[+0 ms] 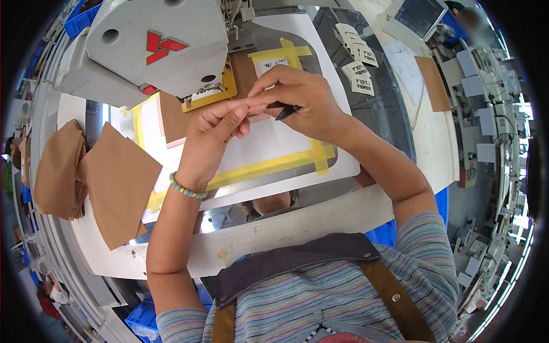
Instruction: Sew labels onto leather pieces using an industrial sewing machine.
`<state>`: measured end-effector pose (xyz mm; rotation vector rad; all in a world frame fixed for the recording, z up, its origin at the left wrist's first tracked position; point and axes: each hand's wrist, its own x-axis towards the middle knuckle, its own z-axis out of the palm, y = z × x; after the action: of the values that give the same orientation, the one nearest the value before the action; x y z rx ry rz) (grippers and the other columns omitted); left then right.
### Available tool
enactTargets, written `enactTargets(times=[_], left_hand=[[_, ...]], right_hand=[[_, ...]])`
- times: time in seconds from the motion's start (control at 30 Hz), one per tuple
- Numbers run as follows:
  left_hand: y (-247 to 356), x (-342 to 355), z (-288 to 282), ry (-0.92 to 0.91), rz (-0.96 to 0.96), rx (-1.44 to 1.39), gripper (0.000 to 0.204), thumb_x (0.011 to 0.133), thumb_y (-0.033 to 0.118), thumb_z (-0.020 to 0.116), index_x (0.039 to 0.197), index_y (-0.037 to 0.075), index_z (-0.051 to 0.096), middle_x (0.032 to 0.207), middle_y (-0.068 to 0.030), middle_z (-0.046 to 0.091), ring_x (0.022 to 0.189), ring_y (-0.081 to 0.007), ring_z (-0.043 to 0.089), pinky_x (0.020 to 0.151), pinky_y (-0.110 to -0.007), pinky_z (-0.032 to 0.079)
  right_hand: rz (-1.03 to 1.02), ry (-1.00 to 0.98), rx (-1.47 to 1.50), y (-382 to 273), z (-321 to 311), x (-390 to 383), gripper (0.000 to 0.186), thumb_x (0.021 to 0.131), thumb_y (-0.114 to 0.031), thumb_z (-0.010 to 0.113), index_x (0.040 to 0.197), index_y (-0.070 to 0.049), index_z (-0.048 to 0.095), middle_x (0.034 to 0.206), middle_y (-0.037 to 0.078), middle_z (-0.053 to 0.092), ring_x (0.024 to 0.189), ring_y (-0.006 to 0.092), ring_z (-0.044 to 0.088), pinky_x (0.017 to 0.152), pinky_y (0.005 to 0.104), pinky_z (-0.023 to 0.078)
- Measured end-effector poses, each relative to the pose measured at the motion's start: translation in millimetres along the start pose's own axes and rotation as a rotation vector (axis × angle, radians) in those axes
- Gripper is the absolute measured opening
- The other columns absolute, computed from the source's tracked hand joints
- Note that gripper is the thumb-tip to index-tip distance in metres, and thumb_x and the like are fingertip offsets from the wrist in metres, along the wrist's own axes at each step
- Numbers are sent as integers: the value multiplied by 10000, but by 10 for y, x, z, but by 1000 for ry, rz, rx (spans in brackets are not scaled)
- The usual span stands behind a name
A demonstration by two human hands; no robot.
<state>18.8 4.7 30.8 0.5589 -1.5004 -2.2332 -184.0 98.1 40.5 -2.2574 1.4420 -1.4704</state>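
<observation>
Just in front of the sewing machine's needle area, my two hands meet fingertip to fingertip. My left hand (216, 127) is closed in a pinch, thumb against the forefinger; whatever lies between them is too small to make out. The fingers of my right hand (306, 98) pinch at the same spot and also hold a small black pointed tool (284, 110) against the palm. Behind my fingers is the yellow clamp frame (230, 80) of the grey sewing machine (154, 46). Under it lies a brown fabric piece (171, 117), over a white taped sheet (251, 154).
Brown fabric pieces (120, 183) lie in a pile on the left. Cream labels (359, 77) sit in small stacks at the far right, near a paper sketch (404, 66), a brown panel (433, 84) and a control screen (420, 14). The pale table edge (297, 228) runs before me.
</observation>
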Motion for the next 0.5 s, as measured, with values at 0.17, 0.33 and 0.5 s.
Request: enactTargets(times=[0.17,0.33,0.5], left_hand=[[-95,34,27,20,87,140,211,1030,132,642,1173,13,739,960,-33,747,785,-57,595,720,-208,479],[-146,49,-20,155,170,256,126,1004,78,668,1072,-7,733,984,-74,784,778,-46,655,656,-185,494],[-126,33,-59,199,167,318,116,999,85,677,1048,-10,724,907,-68,784,711,-51,668,615,-183,493]], right_hand=[[102,-35,-53,-24,25,-44,241,781,89,748,985,-40,735,988,44,673,849,202,671,698,303,535],[203,9,-69,-131,21,-74,171,820,113,713,934,-15,703,938,64,643,815,186,637,706,290,519],[532,45,124,-269,-135,-216,114,924,-114,743,892,-39,663,877,50,646,726,154,594,640,284,455]])
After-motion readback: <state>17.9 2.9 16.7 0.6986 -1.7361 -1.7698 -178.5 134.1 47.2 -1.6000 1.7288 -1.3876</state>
